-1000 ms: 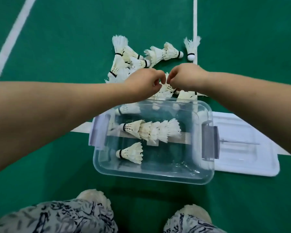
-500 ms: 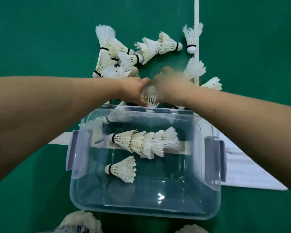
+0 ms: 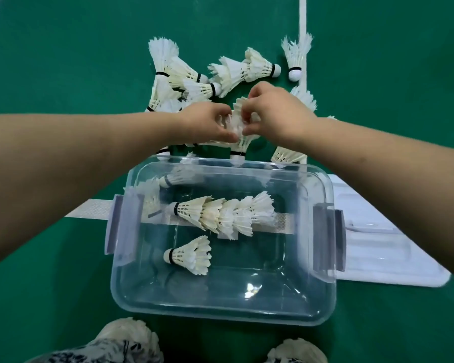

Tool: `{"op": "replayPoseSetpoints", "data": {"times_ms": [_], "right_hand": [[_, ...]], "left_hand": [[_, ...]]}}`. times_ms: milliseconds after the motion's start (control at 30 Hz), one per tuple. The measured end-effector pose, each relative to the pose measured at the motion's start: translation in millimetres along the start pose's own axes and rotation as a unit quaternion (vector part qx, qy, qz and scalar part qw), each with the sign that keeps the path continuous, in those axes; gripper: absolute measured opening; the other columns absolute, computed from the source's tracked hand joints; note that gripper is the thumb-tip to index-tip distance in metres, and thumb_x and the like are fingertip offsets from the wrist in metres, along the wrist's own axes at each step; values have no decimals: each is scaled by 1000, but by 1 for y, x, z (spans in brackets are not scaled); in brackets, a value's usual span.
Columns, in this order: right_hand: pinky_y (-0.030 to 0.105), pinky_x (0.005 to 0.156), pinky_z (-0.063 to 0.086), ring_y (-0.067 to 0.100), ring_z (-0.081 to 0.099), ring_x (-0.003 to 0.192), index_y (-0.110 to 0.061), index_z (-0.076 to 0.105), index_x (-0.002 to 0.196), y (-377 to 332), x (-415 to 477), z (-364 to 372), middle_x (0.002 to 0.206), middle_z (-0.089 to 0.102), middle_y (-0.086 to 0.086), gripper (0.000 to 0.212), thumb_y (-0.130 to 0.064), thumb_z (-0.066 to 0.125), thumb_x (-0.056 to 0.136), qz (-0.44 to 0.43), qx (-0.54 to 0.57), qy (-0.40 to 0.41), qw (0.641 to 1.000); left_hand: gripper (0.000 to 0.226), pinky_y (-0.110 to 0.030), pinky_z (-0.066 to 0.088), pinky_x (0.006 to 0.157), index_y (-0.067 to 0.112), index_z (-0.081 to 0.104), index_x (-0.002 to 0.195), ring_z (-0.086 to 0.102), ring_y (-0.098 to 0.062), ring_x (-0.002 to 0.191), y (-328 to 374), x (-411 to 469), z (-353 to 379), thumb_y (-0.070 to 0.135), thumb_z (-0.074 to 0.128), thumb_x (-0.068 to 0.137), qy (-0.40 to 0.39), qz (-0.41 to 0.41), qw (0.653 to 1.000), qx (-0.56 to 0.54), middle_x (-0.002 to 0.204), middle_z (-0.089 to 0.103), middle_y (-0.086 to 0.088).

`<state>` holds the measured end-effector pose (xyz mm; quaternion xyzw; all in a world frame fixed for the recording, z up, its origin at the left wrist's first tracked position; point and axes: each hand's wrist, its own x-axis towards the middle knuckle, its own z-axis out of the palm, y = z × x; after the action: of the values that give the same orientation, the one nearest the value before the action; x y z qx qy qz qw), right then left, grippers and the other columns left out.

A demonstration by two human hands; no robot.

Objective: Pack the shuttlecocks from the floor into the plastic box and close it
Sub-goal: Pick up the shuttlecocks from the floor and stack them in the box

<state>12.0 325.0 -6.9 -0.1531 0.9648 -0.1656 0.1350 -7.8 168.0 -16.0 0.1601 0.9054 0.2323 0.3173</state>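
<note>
Nearest, the clear rectangular plastic box (image 3: 222, 307) stands open on the green court floor (image 3: 63, 297), holding a nested row of white feather shuttlecocks (image 3: 222, 214) and a single shuttlecock (image 3: 190, 255). Its white flat lid (image 3: 385, 247) lies just right. Beyond the far rim, left hand (image 3: 205, 124) and right hand (image 3: 275, 113) together pinch one upright white shuttlecock (image 3: 239, 142). Loose shuttlecocks (image 3: 236, 70) lie farther off.

White court lines (image 3: 302, 19) cross the green floor (image 3: 63, 48); patterned knees (image 3: 102, 352) below.
</note>
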Motion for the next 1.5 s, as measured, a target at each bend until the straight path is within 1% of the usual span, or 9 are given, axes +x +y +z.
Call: {"op": "replayPoseSetpoints", "data": {"times_ms": [67, 167, 233, 433, 700, 900, 1033, 1300, 1500], "right_hand": [[31, 87, 39, 31, 51, 108, -12, 67, 99, -1, -9, -11, 122, 49, 12, 23, -26, 69, 81, -16, -7, 18, 1000], [27, 82, 36, 30, 50, 110, -11, 69, 96, -6, -26, -26, 122, 50, 11, 23, -25, 72, 79, -31, -24, 36, 999], [32, 90, 38, 31, 46, 114, -13, 71, 93, -14, -36, -37, 124, 51, 10, 22, -28, 73, 77, -47, -40, 46, 997], [41, 97, 39, 30, 37, 121, -18, 74, 90, -46, -74, -74, 135, 48, 2, 22, -36, 70, 77, -90, -128, 90, 984], [40, 88, 44, 32, 47, 111, -6, 72, 94, -72, -102, -108, 126, 54, 12, 26, -27, 69, 80, -131, -163, 153, 966], [35, 73, 47, 38, 59, 90, -1, 69, 77, -88, -137, -79, 100, 61, 22, 36, -37, 67, 69, -165, -119, 108, 973], [30, 80, 38, 27, 51, 96, -8, 63, 89, -88, -152, -45, 113, 54, 11, 30, -36, 67, 81, -76, -23, 68, 995], [29, 61, 34, 25, 53, 75, -22, 47, 80, -77, -177, 17, 78, 62, 6, 23, -41, 56, 89, 163, 127, 8, 978], [32, 91, 35, 24, 42, 113, -23, 58, 80, -93, -175, 44, 107, 51, 3, 21, -43, 59, 87, 192, 162, -23, 968]], "left_hand": [[53, -19, 37, 56, 15, 50, 124, 50, -13, 74, 10, -10, -3, 37, 68, 78, 11, 9, 1000, -18, 90, 54, 5], [42, -22, 37, 56, 14, 57, 112, 49, -13, 71, 21, -25, -9, 34, 70, 77, 25, 33, 999, 3, 77, 53, 9], [30, -24, 35, 56, 15, 59, 96, 48, -16, 71, 29, -37, -16, 34, 71, 76, 39, 47, 998, 22, 73, 51, 6], [25, -27, 30, 69, 15, 58, 86, 42, -21, 84, 51, -77, -41, 35, 69, 76, 88, 92, 981, 143, 92, 44, -6], [21, -24, 30, 74, 11, 66, 87, 42, -19, 87, 68, -125, -66, 29, 70, 76, 163, 153, 966, 130, 100, 43, -6], [21, -22, 29, 68, 8, 67, 84, 46, -20, 85, 51, -161, -43, 24, 74, 73, 90, 136, 975, 152, 100, 49, -8], [15, -23, 32, 69, 21, 57, 72, 49, -19, 87, 29, -181, -26, 26, 71, 76, 34, 104, 977, 181, 105, 45, -2], [13, -29, 44, 78, 25, 56, 71, 41, -13, 89, -2, -192, 7, 28, 67, 77, 30, 84, 977, 195, 120, 46, -4], [8, -36, 47, 83, 20, 62, 76, 51, -24, 102, -2, -184, 20, 28, 65, 78, 38, 93, 971, 215, 123, 47, -6]]}}
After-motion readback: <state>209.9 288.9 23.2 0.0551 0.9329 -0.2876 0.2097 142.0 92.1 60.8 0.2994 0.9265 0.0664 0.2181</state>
